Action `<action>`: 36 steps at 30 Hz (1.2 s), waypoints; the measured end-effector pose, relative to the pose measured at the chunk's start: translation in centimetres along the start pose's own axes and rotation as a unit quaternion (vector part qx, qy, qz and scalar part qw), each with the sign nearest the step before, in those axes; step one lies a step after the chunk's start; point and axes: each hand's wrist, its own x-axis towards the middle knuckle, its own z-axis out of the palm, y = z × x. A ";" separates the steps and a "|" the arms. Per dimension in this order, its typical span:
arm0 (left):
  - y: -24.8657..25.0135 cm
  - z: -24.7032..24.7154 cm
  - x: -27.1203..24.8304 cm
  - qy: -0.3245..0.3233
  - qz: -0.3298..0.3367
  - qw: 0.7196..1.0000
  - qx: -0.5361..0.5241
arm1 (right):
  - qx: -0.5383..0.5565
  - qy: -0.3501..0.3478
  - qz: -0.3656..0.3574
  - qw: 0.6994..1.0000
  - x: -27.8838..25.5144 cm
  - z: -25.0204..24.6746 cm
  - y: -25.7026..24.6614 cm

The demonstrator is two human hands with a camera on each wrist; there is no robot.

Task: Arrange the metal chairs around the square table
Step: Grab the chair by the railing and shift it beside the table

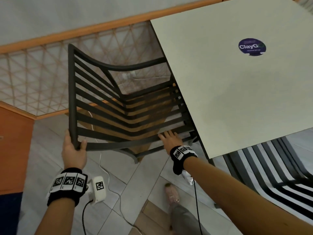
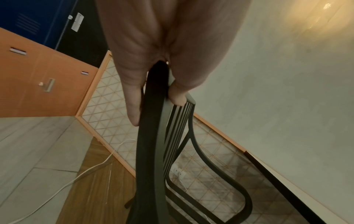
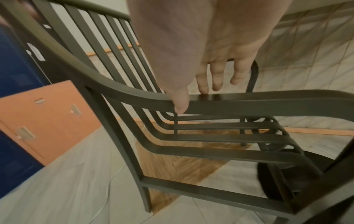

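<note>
A black metal slatted chair (image 1: pixel 72 92) stands at the left side of the square pale table (image 1: pixel 237 90), its seat partly under the tabletop. My left hand (image 1: pixel 74 150) grips the near corner of the backrest's top rail; in the left wrist view the left hand (image 2: pixel 156 111) has thumb and fingers curled round that rail of the chair (image 2: pixel 151 166). My right hand (image 1: pixel 169 138) lies with straight fingers on the chair's side rail close to the table edge. In the right wrist view the right hand (image 3: pixel 201 91) touches the curved rail (image 3: pixel 249 103).
A second slatted chair (image 1: pixel 232 165) sits at the table's near side, lower right. A lattice panel (image 1: pixel 33 73) and wall run behind, an orange cabinet (image 1: pixel 13 141) stands left. A white cable (image 1: pixel 103 167) crosses the floor. My foot (image 1: pixel 171 194) is behind the chair.
</note>
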 end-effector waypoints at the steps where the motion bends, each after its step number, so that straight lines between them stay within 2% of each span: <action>1: 0.7 -0.2 -1.9 -0.008 0.003 1.000 -0.008 | 0.010 0.023 -0.010 1.000 -2.2 -0.5 0.4; 3: 0.3 0.0 -2.5 -0.019 -0.019 0.999 -0.026 | 0.048 0.031 -0.019 0.998 -3.0 -0.6 -0.5; 4: 0.9 -0.2 -5.3 -0.025 -0.025 0.998 -0.054 | 0.054 0.038 -0.026 0.997 -5.9 -1.0 0.0; 6: 0.5 0.4 -6.6 -0.024 -0.052 0.996 -0.075 | 0.079 0.034 -0.040 0.995 -6.7 -1.4 -0.6; 7: 1.1 0.2 -10.1 -0.027 -0.050 0.994 -0.089 | 0.078 0.044 -0.047 0.995 -10.1 -1.7 -0.2; 9: 0.4 0.8 -11.5 -0.022 -0.048 0.995 -0.090 | 0.085 0.040 -0.062 0.994 -11.3 -2.1 -0.9; 10: 0.9 0.8 -15.5 -0.028 -0.044 0.994 -0.095 | 0.077 0.036 -0.066 0.994 -15.2 -2.2 -0.1; 12: 0.2 1.0 -16.9 -0.031 -0.039 0.994 -0.101 | 0.083 0.036 -0.078 0.993 -16.6 -2.4 -0.5; 13: 1.3 1.3 -20.6 -0.054 -0.027 0.992 -0.110 | 0.081 0.050 -0.076 0.993 -20.7 -2.5 0.9; 15: 1.0 1.3 -21.9 -0.067 -0.020 0.991 -0.114 | 0.086 0.069 -0.091 0.990 -22.4 -3.1 1.0; 16: 2.4 2.0 -25.0 -0.089 -0.007 0.989 -0.114 | 0.082 0.084 -0.085 0.989 -26.5 -3.7 2.8; 18: 2.7 2.2 -26.3 -0.105 0.005 0.988 -0.112 | 0.074 0.093 -0.091 0.989 -28.2 -4.2 3.6; 19: 4.9 3.0 -29.0 -0.127 0.029 0.985 -0.115 | 0.072 0.106 -0.080 0.988 -31.7 -5.1 5.7; 23: 8.9 4.6 -33.1 -0.165 0.076 0.977 -0.115 | 0.065 0.115 -0.064 0.989 -36.6 -6.7 9.7; 26: 11.7 6.2 -36.0 -0.169 0.102 0.974 -0.109 | 0.059 0.114 -0.043 0.991 -39.6 -7.4 12.8; 33: 16.9 10.4 -42.9 -0.170 0.135 0.970 -0.110 | 0.043 0.104 -0.051 0.992 -45.1 -8.7 19.5; 36: 19.4 12.3 -47.4 -0.202 0.170 0.959 -0.105 | 0.035 0.107 -0.052 0.992 -48.4 -9.2 24.0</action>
